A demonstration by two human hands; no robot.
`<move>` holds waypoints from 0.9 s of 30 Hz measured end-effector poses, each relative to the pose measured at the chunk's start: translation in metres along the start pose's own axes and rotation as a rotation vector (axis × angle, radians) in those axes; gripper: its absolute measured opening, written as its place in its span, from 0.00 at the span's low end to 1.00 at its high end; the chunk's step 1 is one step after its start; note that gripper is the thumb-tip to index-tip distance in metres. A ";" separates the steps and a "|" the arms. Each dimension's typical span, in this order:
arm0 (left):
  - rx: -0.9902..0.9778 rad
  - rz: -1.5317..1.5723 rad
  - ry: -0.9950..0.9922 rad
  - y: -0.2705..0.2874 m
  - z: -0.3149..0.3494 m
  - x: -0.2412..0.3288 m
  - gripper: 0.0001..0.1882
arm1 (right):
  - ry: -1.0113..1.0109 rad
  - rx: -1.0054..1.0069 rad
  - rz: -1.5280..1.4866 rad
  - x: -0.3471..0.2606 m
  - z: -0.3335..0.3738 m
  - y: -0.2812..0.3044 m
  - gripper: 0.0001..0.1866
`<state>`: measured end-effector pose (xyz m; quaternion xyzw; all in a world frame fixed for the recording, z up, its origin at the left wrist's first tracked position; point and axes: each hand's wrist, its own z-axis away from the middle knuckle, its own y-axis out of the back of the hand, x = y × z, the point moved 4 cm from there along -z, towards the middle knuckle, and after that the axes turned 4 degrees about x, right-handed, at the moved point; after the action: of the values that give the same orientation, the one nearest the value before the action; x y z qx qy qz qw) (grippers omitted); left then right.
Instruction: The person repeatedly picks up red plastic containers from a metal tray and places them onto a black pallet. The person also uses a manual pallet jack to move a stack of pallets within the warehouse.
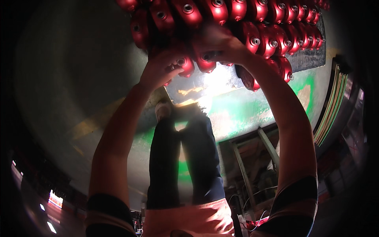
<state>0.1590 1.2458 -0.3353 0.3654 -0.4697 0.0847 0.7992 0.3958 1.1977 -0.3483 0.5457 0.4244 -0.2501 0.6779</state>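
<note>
Glossy red metal cylinders with rounded ends and round neck fittings lie in rows at the top of the head view. My left hand (161,68) is closed around one red cylinder (186,68) at the near left of the group, its fingers beside the neck. Just to the right, my right hand (225,46) grips a neighbouring red cylinder (207,65) from above; its fingers are partly blurred. Another red cylinder (249,79) lies by my right forearm. My hands hide parts of both held cylinders.
The cylinders rest on a dark, worn board (312,59) on the floor. Green paint (244,110) marks the floor before my legs. A metal frame (242,166) stands at the lower right, and a stack of thin strips (331,104) lies at the far right.
</note>
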 end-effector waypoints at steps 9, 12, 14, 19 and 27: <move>0.047 -0.089 0.092 -0.007 -0.006 -0.001 0.16 | 0.057 0.122 0.203 0.000 0.012 -0.024 0.18; 0.050 -0.092 0.020 -0.008 0.001 -0.006 0.14 | 0.163 0.218 0.269 -0.015 0.019 -0.025 0.21; 0.087 -0.187 -0.096 -0.002 0.016 0.002 0.14 | 0.171 0.363 0.250 -0.030 0.026 -0.022 0.22; 0.133 -0.267 -0.222 0.052 0.110 0.068 0.14 | 0.173 0.404 0.207 -0.119 0.087 -0.010 0.20; -0.098 -0.199 -0.149 0.134 0.254 0.275 0.13 | 0.270 0.492 0.204 -0.354 0.222 0.054 0.36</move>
<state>0.0695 1.1160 0.0294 0.3758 -0.4929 -0.0455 0.7834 0.3244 0.9574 -0.0101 0.7618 0.3805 -0.2013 0.4842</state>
